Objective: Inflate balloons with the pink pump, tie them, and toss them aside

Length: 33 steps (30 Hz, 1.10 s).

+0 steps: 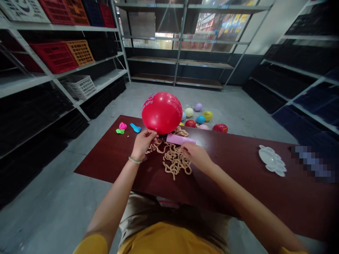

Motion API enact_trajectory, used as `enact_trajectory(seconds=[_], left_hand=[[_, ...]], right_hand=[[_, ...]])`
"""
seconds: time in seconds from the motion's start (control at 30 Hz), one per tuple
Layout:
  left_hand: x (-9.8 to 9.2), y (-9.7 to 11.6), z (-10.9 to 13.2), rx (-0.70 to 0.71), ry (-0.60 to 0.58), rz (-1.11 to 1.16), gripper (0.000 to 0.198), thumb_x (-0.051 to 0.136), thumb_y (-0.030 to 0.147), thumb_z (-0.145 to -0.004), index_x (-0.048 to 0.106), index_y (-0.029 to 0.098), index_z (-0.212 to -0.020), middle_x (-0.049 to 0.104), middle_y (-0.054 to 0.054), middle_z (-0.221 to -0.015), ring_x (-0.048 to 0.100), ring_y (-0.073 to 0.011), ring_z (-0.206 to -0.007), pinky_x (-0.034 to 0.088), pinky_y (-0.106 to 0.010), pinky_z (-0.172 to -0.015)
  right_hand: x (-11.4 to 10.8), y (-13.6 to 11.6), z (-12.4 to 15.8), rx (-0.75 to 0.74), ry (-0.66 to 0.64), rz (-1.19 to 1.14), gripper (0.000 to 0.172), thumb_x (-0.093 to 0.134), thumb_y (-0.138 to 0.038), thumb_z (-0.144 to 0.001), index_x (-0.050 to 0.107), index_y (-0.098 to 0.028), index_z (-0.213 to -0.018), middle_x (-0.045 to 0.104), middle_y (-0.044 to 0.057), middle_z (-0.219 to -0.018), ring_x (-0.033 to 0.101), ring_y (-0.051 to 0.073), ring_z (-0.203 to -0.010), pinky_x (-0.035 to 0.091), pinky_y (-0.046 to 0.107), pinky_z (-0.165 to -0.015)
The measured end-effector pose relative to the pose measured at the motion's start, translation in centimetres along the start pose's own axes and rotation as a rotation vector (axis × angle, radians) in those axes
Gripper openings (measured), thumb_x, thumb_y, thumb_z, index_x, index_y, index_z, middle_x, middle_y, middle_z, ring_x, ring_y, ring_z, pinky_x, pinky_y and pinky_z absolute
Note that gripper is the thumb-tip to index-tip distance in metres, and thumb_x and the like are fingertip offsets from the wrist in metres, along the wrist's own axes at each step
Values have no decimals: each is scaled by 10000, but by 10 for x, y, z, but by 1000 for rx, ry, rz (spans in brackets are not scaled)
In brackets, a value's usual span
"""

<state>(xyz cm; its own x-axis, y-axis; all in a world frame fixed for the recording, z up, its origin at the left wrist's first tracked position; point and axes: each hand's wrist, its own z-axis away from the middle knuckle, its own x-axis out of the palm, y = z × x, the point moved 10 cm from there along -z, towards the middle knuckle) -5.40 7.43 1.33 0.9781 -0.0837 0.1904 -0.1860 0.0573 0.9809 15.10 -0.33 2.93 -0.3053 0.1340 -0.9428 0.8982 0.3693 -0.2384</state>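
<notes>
Left hand pinched on the neck of the balloon, which is inflated, red, and above the counter. Right hand closed round the pump, tip at the neck. Cords heaped beneath.

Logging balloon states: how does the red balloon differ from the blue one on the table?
The red balloon is inflated and round; the blue balloon is flat. The left hand holds the red one by its neck; the blue one lies untouched on the table. Red carries white print; blue looks plain. Both sit toward the table's far side.
</notes>
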Motion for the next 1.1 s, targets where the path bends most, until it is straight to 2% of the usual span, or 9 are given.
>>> enact_trajectory(seconds=[0.1,0.17,0.23,0.4,0.53,0.6,0.77,0.87,1.1], left_hand=[[4,4,-1,30,-14,-30,278,783,367,-700,668,135,-801,686,-19,-732,587,-85,-576,452,-207,-570],[8,7,-2,50,-26,-46,277,777,374,-708,668,138,-803,686,-17,-731,589,-85,-570,451,-206,-565],[14,10,-2,67,-42,-64,274,765,386,-723,663,141,-792,678,-13,-714,582,-85,-553,453,-208,-557],[35,17,3,86,-106,-84,255,744,379,-755,649,146,-795,655,-8,-674,577,-88,-537,447,-207,-537],[48,21,3,92,-124,-80,248,733,380,-760,654,150,-812,664,-15,-697,566,-87,-531,417,-199,-507],[51,23,2,106,-125,-81,247,733,380,-758,663,150,-818,677,-20,-720,575,-87,-550,420,-197,-521],[52,27,2,112,-133,-82,259,733,385,-759,669,149,-845,673,-14,-715,595,-98,-579,422,-198,-537],[51,27,3,102,-124,-82,262,740,382,-749,664,148,-838,684,-22,-746,600,-100,-583,425,-202,-536],[53,24,1,127,-132,-100,241,718,374,-766,669,148,-833,672,-16,-707,585,-94,-570,432,-207,-553]], right_hand=[[-33,7,-2,54,36,-114,143,441,-231,-949,580,-204,-970,690,20,-830,620,157,-689,454,268,-642],[-56,7,-3,45,52,-270,105,454,-242,-938,553,-216,-960,674,11,-827,603,154,-693,454,263,-635],[-75,1,-6,5,45,-318,119,437,-234,-936,555,-217,-940,665,22,-845,591,161,-716,454,271,-644],[-127,-23,-14,-127,39,-195,174,409,-226,-965,576,-218,-919,671,35,-939,602,166,-835,447,292,-730],[-167,-39,-26,-158,37,-70,141,441,-231,-971,574,-227,-926,675,7,-883,598,148,-767,416,286,-678],[-175,-45,-31,-163,32,-26,134,453,-221,-965,572,-225,-904,678,4,-883,600,146,-758,409,286,-669],[-163,-52,-36,-194,22,17,159,440,-214,-967,572,-215,-878,687,19,-924,624,163,-830,427,292,-705],[-164,-49,-38,-179,78,-11,149,456,-208,-960,579,-222,-878,692,11,-916,630,158,-821,438,292,-709],[-206,-43,-59,-79,278,-91,113,483,-253,-954,592,-223,-946,690,6,-840,633,152,-718,461,286,-647]])
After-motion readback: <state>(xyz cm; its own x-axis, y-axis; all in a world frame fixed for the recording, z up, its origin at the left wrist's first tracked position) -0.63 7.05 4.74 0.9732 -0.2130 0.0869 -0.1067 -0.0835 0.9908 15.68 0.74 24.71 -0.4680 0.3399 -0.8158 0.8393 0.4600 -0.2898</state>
